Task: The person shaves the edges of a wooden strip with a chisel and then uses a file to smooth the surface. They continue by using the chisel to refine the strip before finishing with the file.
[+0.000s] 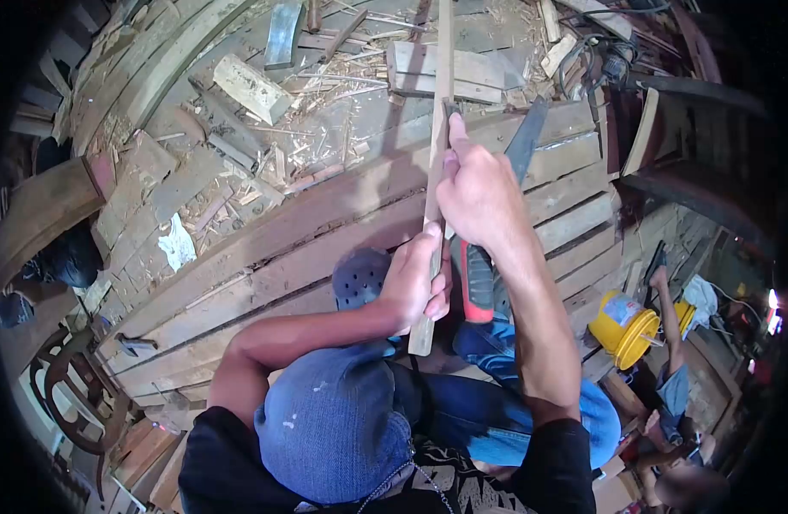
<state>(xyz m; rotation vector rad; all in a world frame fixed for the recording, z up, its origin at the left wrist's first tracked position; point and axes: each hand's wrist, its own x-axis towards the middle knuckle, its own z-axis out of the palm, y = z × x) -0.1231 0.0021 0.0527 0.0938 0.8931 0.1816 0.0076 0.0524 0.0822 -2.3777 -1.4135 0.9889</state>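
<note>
A long narrow wooden strip [437, 163] runs upright through the view, its near end close to my lap. My left hand [417, 278] is closed around its lower part. Further up, my right hand [481, 184] presses against the strip with fingers curled and the index finger stretched along it. A small dark piece shows at that fingertip; what it is, I cannot make out. Beneath my right hand lies a handsaw, its red and black handle [477, 287] near my knee and its grey blade [526, 141] pointing away over the planks.
I sit over a slatted plank surface [308, 236]. Wood blocks [252, 88], offcuts and shavings litter the floor beyond. A clamp-like metal piece [137, 344] lies at left. To the right stand a yellow bucket [625, 330] and a cabled tool [615, 64]. Another person sits at lower right.
</note>
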